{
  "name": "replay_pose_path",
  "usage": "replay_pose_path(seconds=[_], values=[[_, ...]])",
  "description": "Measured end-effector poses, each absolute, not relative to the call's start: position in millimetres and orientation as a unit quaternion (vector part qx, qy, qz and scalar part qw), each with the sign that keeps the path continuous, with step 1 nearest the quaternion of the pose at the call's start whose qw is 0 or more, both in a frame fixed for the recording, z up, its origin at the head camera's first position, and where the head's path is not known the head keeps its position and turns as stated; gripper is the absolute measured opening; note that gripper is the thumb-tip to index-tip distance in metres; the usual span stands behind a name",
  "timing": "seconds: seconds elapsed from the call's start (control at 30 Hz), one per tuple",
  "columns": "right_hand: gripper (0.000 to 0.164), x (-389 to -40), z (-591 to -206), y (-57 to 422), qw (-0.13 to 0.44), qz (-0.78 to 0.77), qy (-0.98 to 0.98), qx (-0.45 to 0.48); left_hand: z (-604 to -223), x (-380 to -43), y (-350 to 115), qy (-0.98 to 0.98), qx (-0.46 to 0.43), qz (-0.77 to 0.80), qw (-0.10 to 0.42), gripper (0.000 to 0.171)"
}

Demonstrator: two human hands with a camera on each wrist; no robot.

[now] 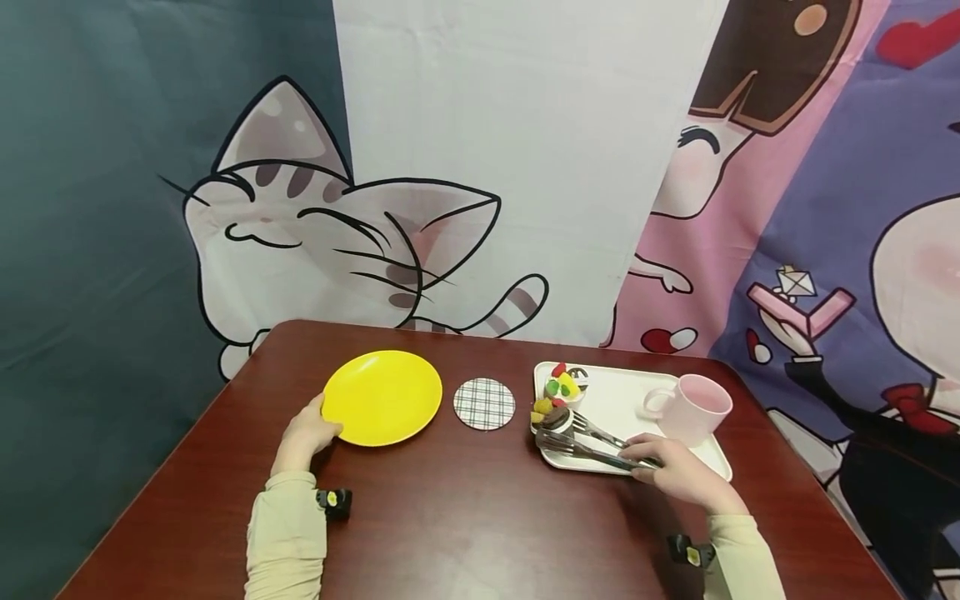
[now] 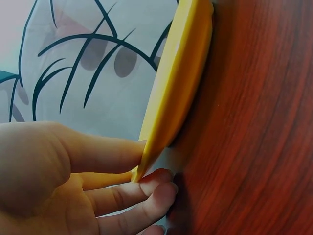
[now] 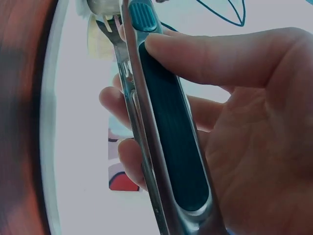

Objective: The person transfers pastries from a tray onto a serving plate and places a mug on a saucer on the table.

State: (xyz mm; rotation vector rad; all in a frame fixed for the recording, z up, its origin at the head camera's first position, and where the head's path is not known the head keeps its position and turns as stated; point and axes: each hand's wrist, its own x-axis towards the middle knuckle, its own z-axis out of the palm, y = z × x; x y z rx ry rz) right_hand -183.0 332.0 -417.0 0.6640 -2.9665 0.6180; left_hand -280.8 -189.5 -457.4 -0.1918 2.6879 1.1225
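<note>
Right grip (image 1: 672, 472) is holding some metal tongs (image 1: 603, 457), tips straddling a dark-topped cupcake (image 1: 557, 418) at the left end of a white tray (image 1: 618, 400); left grip (image 1: 305, 431) is pinching a yellow plate (image 1: 384, 400) by its left rim; a fruity cupcake (image 1: 564, 388) is sitting just behind the dark one; a pink mug (image 1: 693, 412) is chilling at the right end; a plaid coaster (image 1: 484, 405) is lying between plate and tray.
</note>
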Motion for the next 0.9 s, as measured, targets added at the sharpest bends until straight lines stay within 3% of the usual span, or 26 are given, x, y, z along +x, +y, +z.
replay_pose_path(seconds=[0.47,0.7,0.9], values=[[0.021,-171,-416,351,0.023,0.185,-0.962,0.201,-453,-284,-183,0.912,-0.063,0.387,0.117,0.075],[0.022,-167,-431,359,0.082,0.182,-0.947,0.251,-456,-285,-186,0.911,-0.073,0.386,0.13,0.076],[0.025,-165,-447,344,0.096,0.186,-0.95,0.234,-455,-285,-189,0.914,-0.071,0.378,0.132,0.076]])
